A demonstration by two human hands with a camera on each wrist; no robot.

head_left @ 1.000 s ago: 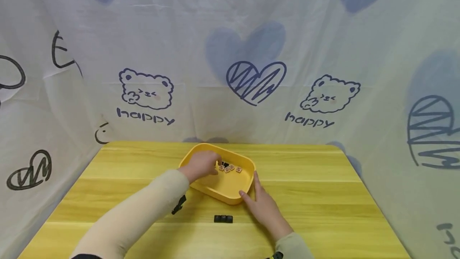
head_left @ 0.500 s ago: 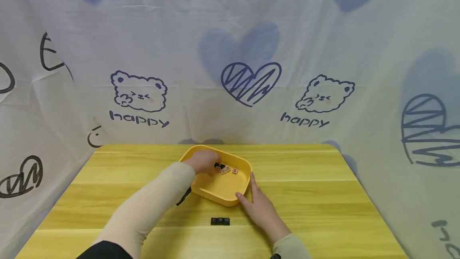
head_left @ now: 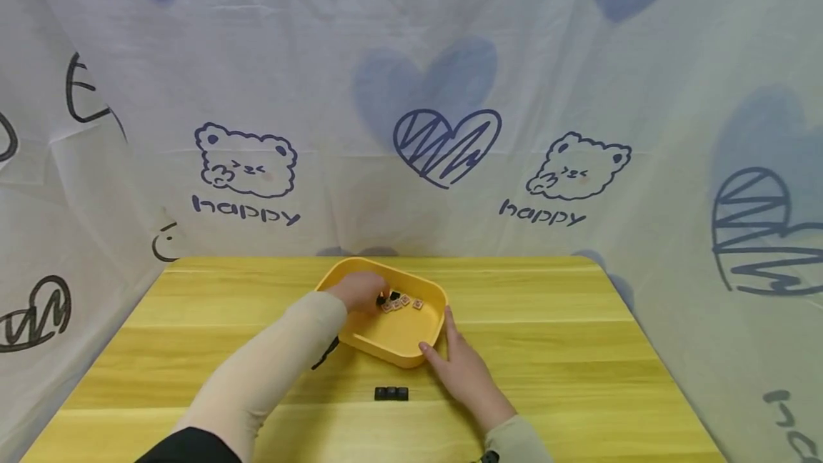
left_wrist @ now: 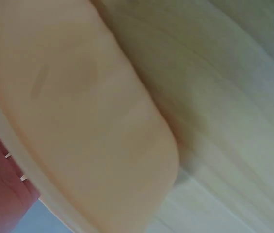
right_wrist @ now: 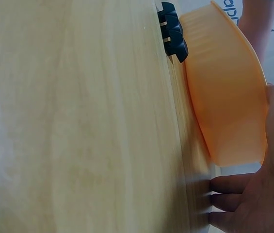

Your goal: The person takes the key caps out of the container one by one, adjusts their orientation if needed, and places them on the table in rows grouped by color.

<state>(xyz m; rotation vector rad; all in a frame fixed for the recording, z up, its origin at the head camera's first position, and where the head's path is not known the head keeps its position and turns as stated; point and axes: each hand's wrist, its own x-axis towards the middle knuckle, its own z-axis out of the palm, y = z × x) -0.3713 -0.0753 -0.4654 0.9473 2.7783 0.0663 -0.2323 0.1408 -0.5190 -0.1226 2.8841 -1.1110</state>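
A yellow-orange plastic tray (head_left: 392,338) stands at the back middle of the table. My left hand (head_left: 360,290) reaches down into its left part, fingertips at black pieces (head_left: 394,296); the fingers largely hide what is between them. Beside them in the tray lie several small pale square pieces (head_left: 405,300) with marks on top. My right hand (head_left: 466,370) holds the tray's right corner, thumb on the near side and index finger along the right side. In the right wrist view its other fingers (right_wrist: 229,201) rest close by the tray's base.
A row of three joined black blocks, like keycaps (head_left: 391,394), lies on the wood-grain table (head_left: 546,349) in front of the tray. A white cloth (head_left: 347,184) printed with hearts and bears hangs behind the table and along both sides.
My left fingers have gone lower into the tray, over the black pieces. The whole scene has shifted slightly left in the view. The right hand keeps its place on the tray.
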